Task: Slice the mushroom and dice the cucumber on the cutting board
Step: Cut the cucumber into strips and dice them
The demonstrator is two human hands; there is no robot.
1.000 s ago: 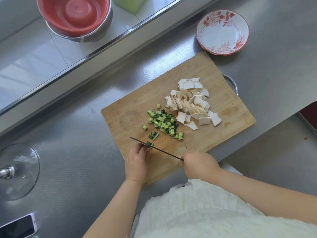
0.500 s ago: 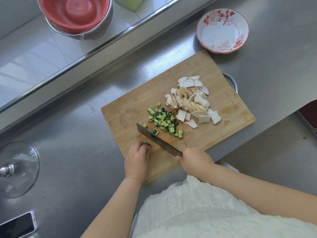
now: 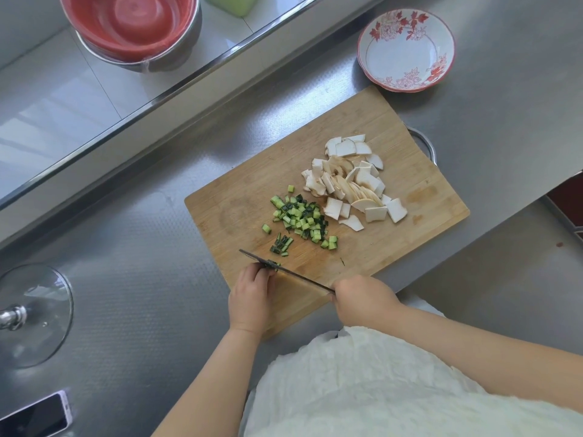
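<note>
A wooden cutting board (image 3: 239, 216) lies at an angle on the steel counter. White mushroom slices (image 3: 353, 181) are piled on its right half. Beside them, to the left, is a heap of diced cucumber (image 3: 299, 220). My right hand (image 3: 362, 299) grips the handle of a knife (image 3: 293, 274), whose blade stands edge-down near the board's front edge. My left hand (image 3: 250, 296) has its fingers curled over the last cucumber strips (image 3: 272, 264) right against the blade.
A red-flowered white bowl (image 3: 407, 48) stands beyond the board's far right corner. A red basin in a steel bowl (image 3: 132, 29) sits on the raised ledge. A glass pot lid (image 3: 31, 313) and a phone (image 3: 34, 417) lie at the left.
Half a second ago the knife's blade lay tilted flat-side up, pushing cut pieces away; now it stands edge-down on the cucumber strips under my left fingers again.
</note>
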